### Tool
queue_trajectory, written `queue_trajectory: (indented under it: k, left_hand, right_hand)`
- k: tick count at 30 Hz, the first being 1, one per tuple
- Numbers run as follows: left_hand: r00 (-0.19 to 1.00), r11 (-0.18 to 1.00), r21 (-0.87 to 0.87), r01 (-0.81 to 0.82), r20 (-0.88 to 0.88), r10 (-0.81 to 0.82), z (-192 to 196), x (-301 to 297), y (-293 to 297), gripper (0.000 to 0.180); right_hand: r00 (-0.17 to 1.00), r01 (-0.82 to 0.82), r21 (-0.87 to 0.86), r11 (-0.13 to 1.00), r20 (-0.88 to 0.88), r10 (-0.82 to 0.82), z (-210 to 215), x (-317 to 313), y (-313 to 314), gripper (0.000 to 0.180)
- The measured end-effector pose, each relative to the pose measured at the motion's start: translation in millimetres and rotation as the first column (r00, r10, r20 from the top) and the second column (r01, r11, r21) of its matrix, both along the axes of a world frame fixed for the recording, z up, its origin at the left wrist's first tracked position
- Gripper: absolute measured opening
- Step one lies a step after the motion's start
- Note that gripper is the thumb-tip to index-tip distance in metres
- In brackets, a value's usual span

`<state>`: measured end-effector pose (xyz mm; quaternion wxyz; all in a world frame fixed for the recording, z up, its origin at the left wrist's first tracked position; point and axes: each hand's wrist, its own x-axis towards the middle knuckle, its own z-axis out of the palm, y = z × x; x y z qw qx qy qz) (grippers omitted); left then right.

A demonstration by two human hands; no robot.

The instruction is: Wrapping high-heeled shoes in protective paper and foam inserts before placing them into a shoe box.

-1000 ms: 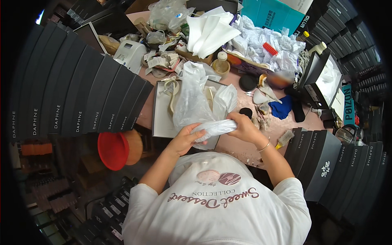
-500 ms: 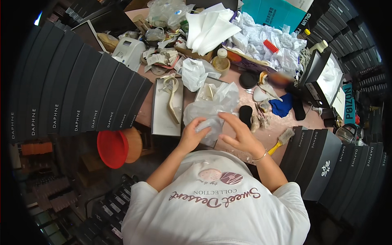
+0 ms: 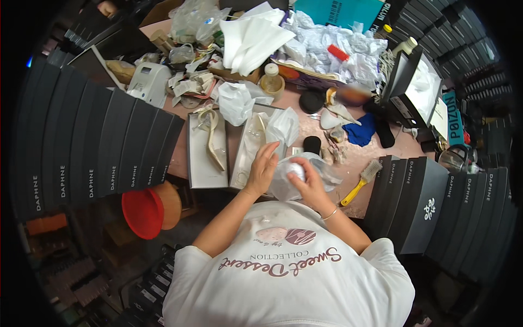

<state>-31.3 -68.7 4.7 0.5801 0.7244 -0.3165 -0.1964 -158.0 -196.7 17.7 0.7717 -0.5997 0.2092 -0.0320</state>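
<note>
As both press in, plastic bag (image 3: pixel 283 182) between left hand (image 3: pixel 263 166), right hand (image 3: pixel 309 182)

The crumpled bag (image 3: pixel 297 177) is see-through and whitish. The shoe (image 3: pixel 213 143) is cream, and it lies in a white box (image 3: pixel 199 163). The brush (image 3: pixel 361 181) has a yellow handle. The cloth (image 3: pixel 359 133) is blue. The stool (image 3: pixel 143 212) is red. The stacked boxes (image 3: pixel 92 147) are dark grey with white letters.
</note>
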Motion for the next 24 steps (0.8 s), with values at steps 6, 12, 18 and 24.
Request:
queue_trajectory:
  k: [6, 12, 18, 24]
  left_hand:
    - [0.792, 0.828, 0.441, 0.345, 0.336, -0.509, -31.0, -21.6, -1.4, 0.036]
    - [0.594, 0.605, 0.38, 0.7, 0.16, -0.788, -19.1, -45.5, 9.9, 0.016]
    - [0.378, 0.238, 0.726, 0.645, -0.032, -0.925, -30.8, -61.9, 4.0, 0.02]
    - [0.18, 0.045, 0.797, 0.602, -0.08, -0.98, -60.9, -91.1, 2.4, 0.018]
  right_hand:
    - [0.954, -0.255, -0.471, 0.844, -0.267, 0.139, -37.2, -62.9, -57.8, 0.069]
    - [0.672, -0.711, -0.349, 0.611, -0.594, 0.442, -33.9, -80.6, -29.6, 0.047]
    - [0.553, -0.809, -0.415, 0.416, -0.777, 0.301, -30.5, -99.8, -47.9, 0.041]
    - [0.886, -0.384, -0.468, 0.795, -0.43, 0.175, 8.7, -98.8, -43.2, 0.046]
